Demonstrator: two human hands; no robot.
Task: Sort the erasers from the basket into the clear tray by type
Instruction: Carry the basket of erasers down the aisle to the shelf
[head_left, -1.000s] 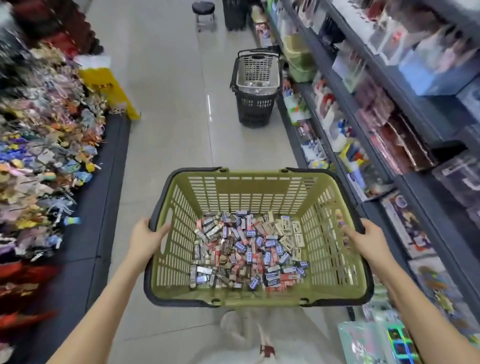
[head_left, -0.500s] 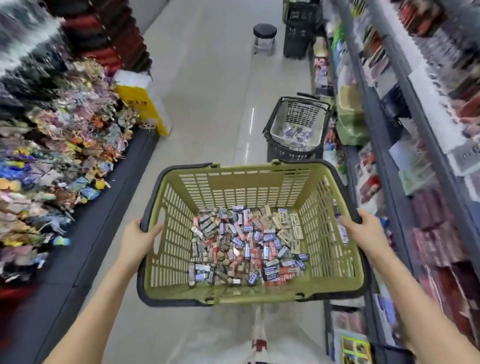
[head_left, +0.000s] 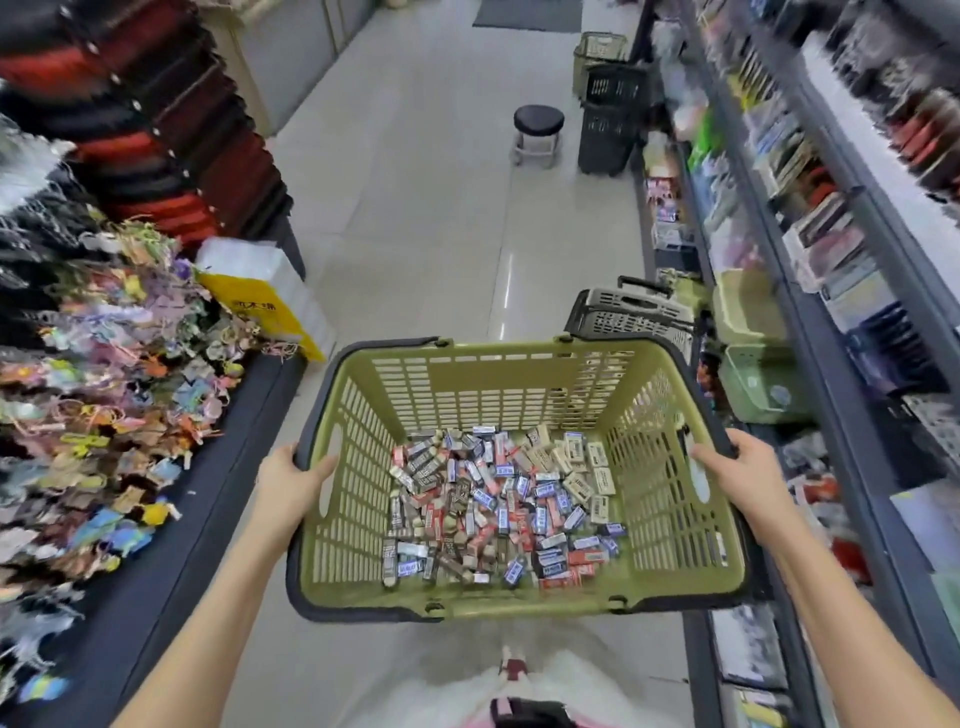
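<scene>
Left hand (head_left: 291, 483) and right hand (head_left: 737, 467) clench the basket (head_left: 467, 395) rim. The erasers (head_left: 498, 504) lie heaped between the fingers (head_left: 706, 457), unsorted. Clear tray unseen.

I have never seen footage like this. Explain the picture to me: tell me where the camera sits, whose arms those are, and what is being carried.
There is no machine here. The camera is worn on a person's head and looks forward and down, so the two bare arms coming in from the bottom are that person's own. The left hand grips the left rim of a green plastic basket and the right hand grips the right rim, carrying it above the shop floor. On the basket's bottom lies a loose pile of small wrapped erasers, several kinds mixed together. Around it is a shop aisle: stocked shelves on the right, colourful trinkets on the left, a round stool and other baskets ahead. The clear tray is not in view.
</scene>
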